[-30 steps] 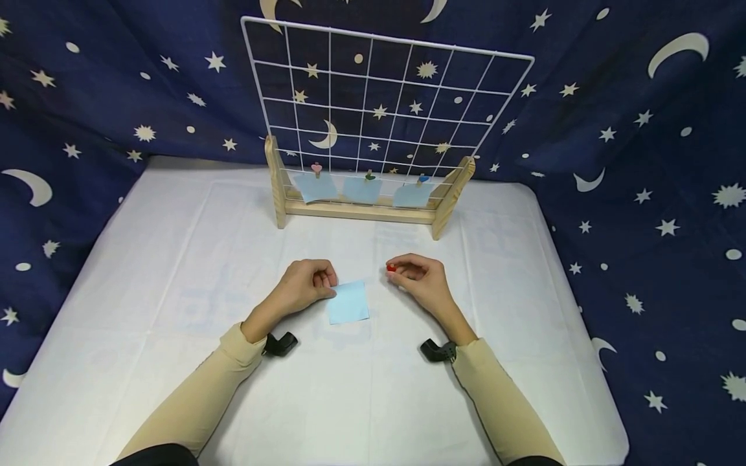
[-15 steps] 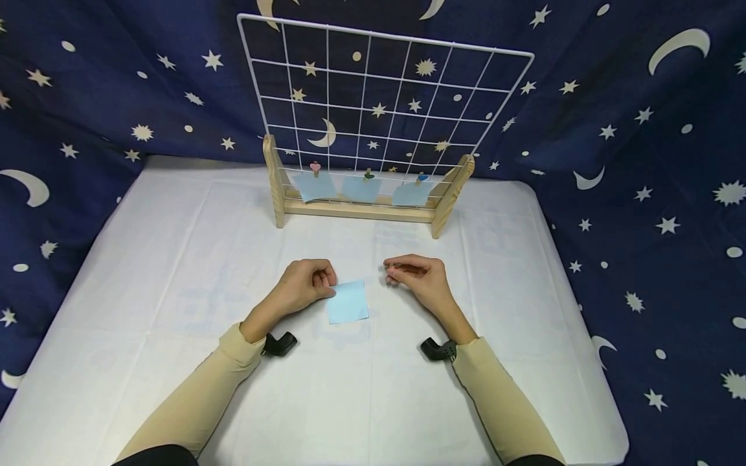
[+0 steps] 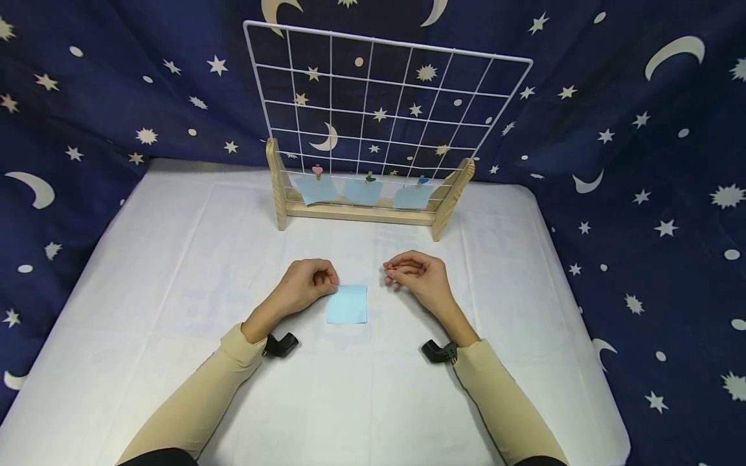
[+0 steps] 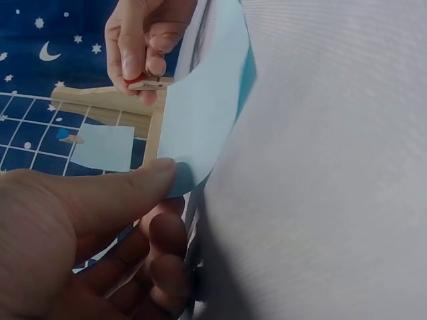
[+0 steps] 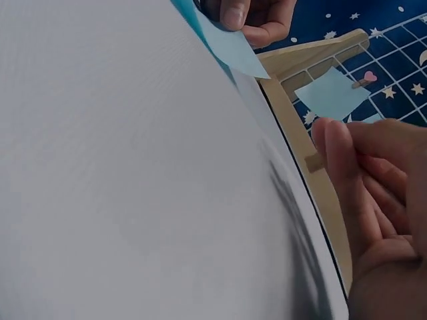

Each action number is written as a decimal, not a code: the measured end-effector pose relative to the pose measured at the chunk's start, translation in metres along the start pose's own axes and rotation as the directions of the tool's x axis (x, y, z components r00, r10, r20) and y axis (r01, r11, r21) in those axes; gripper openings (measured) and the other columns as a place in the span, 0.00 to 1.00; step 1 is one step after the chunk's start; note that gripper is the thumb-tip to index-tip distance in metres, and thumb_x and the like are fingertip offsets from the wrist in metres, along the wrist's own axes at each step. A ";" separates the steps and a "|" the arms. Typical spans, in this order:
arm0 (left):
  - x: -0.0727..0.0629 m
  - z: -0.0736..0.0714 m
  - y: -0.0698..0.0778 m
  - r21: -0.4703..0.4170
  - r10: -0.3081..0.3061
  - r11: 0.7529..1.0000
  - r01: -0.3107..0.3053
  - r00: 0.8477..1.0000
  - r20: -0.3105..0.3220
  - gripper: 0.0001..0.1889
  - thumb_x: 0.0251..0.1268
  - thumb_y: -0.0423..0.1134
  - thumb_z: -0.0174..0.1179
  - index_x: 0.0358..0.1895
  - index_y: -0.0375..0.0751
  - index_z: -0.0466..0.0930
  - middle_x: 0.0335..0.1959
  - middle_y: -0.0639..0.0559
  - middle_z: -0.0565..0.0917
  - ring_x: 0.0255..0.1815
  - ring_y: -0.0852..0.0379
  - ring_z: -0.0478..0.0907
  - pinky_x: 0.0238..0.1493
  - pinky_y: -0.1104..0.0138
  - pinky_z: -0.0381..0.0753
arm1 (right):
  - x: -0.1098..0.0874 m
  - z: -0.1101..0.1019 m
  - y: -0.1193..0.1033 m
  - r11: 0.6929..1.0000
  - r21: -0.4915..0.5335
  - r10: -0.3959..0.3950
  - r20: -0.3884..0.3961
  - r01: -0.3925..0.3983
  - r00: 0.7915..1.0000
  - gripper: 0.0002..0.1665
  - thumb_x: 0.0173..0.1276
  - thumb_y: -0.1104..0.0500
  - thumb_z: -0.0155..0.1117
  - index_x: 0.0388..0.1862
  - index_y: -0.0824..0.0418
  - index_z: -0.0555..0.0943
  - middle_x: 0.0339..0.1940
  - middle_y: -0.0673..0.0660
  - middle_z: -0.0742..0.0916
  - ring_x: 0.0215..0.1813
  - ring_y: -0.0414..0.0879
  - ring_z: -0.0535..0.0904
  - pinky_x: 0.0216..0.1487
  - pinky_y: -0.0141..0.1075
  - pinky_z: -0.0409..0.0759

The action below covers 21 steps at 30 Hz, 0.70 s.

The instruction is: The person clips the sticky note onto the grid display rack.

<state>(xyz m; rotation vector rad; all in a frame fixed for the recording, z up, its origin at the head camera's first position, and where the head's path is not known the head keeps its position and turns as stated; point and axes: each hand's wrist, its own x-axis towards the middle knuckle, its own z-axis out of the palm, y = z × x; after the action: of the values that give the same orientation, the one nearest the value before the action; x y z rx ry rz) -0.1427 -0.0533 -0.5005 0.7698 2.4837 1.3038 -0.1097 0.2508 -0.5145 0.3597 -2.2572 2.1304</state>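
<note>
Near the middle of the table, my left hand (image 3: 304, 285) pinches the upper left corner of a light blue sticky note (image 3: 348, 304) between thumb and fingers. In the left wrist view the note (image 4: 200, 113) curves away from the thumb. To its right, apart from the note, my right hand (image 3: 422, 275) pinches a small wooden clothespin (image 4: 148, 85) with a red ornament. Only the wooden end of this clothespin (image 5: 313, 163) shows past the fingertips in the right wrist view; the fingers hide the rest.
Behind the hands stands a white wire grid (image 3: 373, 77) in a wooden stand (image 3: 361, 212). Three blue notes hang low on it, held by clothespins with pink (image 3: 317, 171), green (image 3: 370, 178) and blue (image 3: 423, 180) ornaments. A star-patterned cloth (image 3: 618, 149) surrounds the white table (image 3: 373, 401).
The sticky note has turned slightly and now lies straighter in the head view. My right fingers have turned the clothespin, so less of its red ornament shows. The left hand has hardly moved.
</note>
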 end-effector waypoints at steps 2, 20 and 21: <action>0.000 -0.001 0.001 -0.003 0.001 1.000 -0.001 1.000 -0.015 0.07 0.63 0.32 0.75 0.32 0.46 0.87 0.25 0.56 0.81 0.26 0.58 0.75 0.33 0.66 0.74 | 0.001 0.000 -0.003 0.999 -0.035 -0.006 0.017 0.006 1.000 0.12 0.68 0.72 0.72 0.49 0.72 0.86 0.45 0.73 0.90 0.36 0.56 0.92 0.35 0.44 0.89; 0.014 -0.022 0.015 0.024 0.033 0.999 -0.029 0.984 -0.176 0.07 0.61 0.30 0.75 0.29 0.45 0.89 0.29 0.53 0.83 0.30 0.58 0.77 0.34 0.69 0.75 | 0.030 0.008 -0.053 0.964 -0.252 -0.096 -0.019 0.089 0.995 0.10 0.67 0.70 0.75 0.47 0.67 0.89 0.41 0.66 0.92 0.39 0.52 0.90 0.39 0.32 0.87; 0.015 -0.023 0.016 0.021 0.038 0.999 -0.035 0.982 -0.183 0.07 0.61 0.30 0.75 0.29 0.44 0.89 0.29 0.53 0.83 0.30 0.58 0.77 0.34 0.69 0.75 | 0.031 0.008 -0.056 0.962 -0.254 -0.107 -0.019 0.099 0.994 0.10 0.66 0.71 0.75 0.47 0.67 0.89 0.41 0.67 0.92 0.39 0.55 0.90 0.39 0.32 0.87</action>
<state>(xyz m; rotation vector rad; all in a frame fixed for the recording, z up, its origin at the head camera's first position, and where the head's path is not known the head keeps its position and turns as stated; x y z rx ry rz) -0.1599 -0.0540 -0.4736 0.7325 2.6382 1.4270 -0.1286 0.2357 -0.4549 0.4197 -2.3951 1.7592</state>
